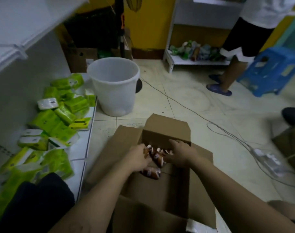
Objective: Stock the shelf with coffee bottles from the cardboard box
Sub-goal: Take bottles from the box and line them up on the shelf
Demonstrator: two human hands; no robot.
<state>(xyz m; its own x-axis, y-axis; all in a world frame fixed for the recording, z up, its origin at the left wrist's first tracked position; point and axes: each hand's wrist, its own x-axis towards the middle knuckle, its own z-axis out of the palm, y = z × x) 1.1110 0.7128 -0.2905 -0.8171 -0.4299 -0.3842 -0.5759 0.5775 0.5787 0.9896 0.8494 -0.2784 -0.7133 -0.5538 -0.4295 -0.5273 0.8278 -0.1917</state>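
Observation:
An open cardboard box (165, 132) lies on the floor in front of me, flaps spread. Inside it are several brown coffee bottles (157, 158) with white caps, lying on their sides. My left hand (140, 158) is curled around a bottle at the left of the heap. My right hand (180, 153) reaches in from the right with its fingers over the bottles; blur hides whether it grips one. The white shelf (82, 148) runs along the left, its bottom board at floor level.
Green tissue packs (59, 118) crowd the bottom shelf board. A white plastic bucket (113, 84) stands beyond the box. Cables (227, 132) and a power strip (268, 158) cross the floor on the right. Another person's legs (231, 71) stand by a blue stool (274, 71).

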